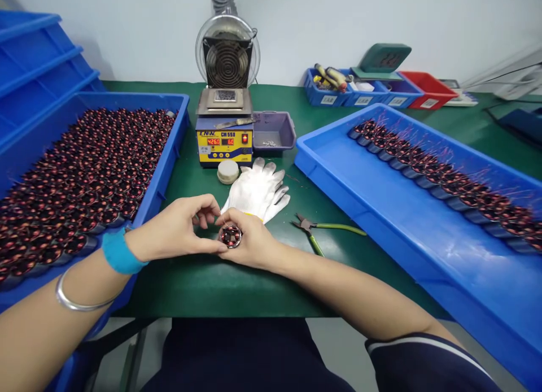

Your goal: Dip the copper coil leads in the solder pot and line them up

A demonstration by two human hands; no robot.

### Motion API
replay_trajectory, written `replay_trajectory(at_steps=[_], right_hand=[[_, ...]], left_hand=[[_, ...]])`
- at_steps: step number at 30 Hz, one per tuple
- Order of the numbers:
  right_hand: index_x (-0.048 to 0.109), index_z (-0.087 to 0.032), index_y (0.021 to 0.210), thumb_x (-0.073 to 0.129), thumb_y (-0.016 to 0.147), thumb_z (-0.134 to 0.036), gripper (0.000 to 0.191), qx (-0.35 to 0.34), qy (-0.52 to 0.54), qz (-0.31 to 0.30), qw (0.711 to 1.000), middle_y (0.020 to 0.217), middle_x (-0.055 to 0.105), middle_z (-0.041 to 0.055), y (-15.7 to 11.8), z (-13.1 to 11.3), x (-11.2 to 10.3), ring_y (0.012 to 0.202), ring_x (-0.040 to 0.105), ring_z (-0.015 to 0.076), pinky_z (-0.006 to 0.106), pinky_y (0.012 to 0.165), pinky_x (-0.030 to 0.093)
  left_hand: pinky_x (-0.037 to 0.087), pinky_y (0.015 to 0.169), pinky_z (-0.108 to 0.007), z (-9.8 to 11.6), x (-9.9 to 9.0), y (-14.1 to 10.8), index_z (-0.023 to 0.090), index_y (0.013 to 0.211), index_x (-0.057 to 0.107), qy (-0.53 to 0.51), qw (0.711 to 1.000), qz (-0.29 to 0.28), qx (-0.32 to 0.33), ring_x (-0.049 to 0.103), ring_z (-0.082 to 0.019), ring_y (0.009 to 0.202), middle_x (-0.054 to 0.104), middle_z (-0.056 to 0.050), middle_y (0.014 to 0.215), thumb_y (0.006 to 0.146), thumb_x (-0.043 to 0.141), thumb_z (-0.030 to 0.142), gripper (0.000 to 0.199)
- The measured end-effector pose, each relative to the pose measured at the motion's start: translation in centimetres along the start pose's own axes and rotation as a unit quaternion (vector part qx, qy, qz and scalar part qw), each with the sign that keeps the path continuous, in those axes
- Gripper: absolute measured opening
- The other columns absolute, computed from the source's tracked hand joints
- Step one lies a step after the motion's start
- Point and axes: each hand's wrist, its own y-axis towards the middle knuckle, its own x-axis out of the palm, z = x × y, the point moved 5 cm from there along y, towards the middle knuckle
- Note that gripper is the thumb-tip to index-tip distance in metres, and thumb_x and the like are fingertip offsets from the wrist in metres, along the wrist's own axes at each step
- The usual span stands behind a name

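Observation:
A small round motor stator [231, 237] with copper windings and a dark rim is held just above the table's front part. My right hand [249, 242] wraps around its right side, thumb and fingers closed on it. From the left, my left hand [188, 225] rests its thumb on the stator's edge. Its bent forefinger meets the right hand's fingertips over the stator, where a fine wire faintly shows; the other fingers curl. Just beyond lie white work gloves [256, 188]. Green-handled side cutters [311, 227] lie with jaws apart right of my right hand.
A blue tray [146, 203] packed with stators stands left, below stacked blue bins [38, 53]. A solder pot [224, 140] and purple tub [282, 118] stand behind the gloves. Another blue tray [381, 211] holds a stator row at right. Small bins [355, 98] and a scale [385, 59] stand behind.

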Motion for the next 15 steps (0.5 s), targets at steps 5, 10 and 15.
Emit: replay_trajectory(at_steps=[5, 10, 15], right_hand=[[0.054, -0.017, 0.077, 0.080, 0.059, -0.031, 0.035, -0.061, 0.021, 0.003, 0.998, 0.069, 0.056, -0.0040, 0.0, -0.8, -0.2, 0.062, 0.050, 0.0084, 0.020, 0.059, 0.039], [0.058, -0.015, 0.079, 0.082, 0.060, -0.031, 0.035, -0.117, 0.053, 0.000, 0.992, 0.070, 0.056, -0.0028, 0.0, -1.4, -0.3, 0.062, 0.049, 0.0077, 0.020, 0.061, 0.041], [0.057, -0.014, 0.078, 0.081, 0.063, -0.035, 0.035, -0.132, 0.056, 0.006, 0.990, 0.067, 0.052, -0.0033, -0.1, -1.4, -0.3, 0.060, 0.045, 0.0074, 0.020, 0.058, 0.040]], left_hand=[[0.047, 0.065, -0.026, 0.3, 0.2, 0.0, 0.018, 0.084, 0.053, -0.067, 0.997, -0.034, 0.010, 0.053, -0.013, 0.070, 0.056, 0.002, 0.076, 0.059, 0.079, 0.041, 0.043], [0.047, 0.062, -0.024, -0.3, 0.0, 0.2, 0.017, 0.091, 0.052, -0.152, 0.988, -0.022, -0.026, 0.053, -0.011, 0.064, 0.055, 0.004, 0.071, 0.061, 0.080, 0.037, 0.046], [0.037, 0.049, -0.019, 0.4, -0.2, 0.2, 0.015, 0.066, 0.053, -0.123, 0.991, -0.053, -0.007, 0.043, -0.008, 0.054, 0.051, 0.004, 0.058, 0.075, 0.067, 0.038, 0.029]])
